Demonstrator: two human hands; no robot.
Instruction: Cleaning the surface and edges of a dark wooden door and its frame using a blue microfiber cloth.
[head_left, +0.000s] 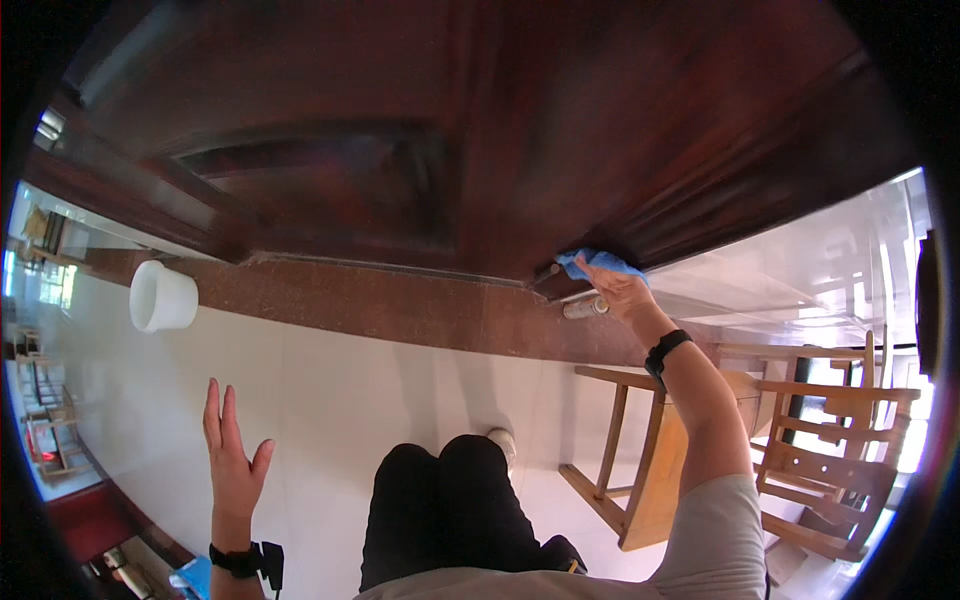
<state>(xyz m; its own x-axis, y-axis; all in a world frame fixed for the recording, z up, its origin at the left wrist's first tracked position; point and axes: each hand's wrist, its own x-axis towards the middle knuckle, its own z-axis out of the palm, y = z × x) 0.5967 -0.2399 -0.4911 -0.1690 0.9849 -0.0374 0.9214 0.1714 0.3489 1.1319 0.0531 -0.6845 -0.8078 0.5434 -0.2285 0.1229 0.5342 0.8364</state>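
Note:
My right hand (616, 289) presses a blue cloth (592, 262) against the lower right corner of a dark brown panelled wooden door (495, 172), beside a small round metal piece. Just below that hand a small cylindrical can (586, 307) lies near the door's foot. My left hand (233, 457) is held out over the pale floor with its fingers apart and nothing in it. Farther up from the left hand, a white plastic bucket (165, 298) stands at the edge of the brown floor strip.
Wooden chairs (832, 450) and a wooden stool (652, 472) stand at the right, close to my right arm. A glossy white tiled wall (795, 255) adjoins the door. A brown threshold strip (360, 307) runs along the door's foot. A blue item (191, 577) lies at the lower left.

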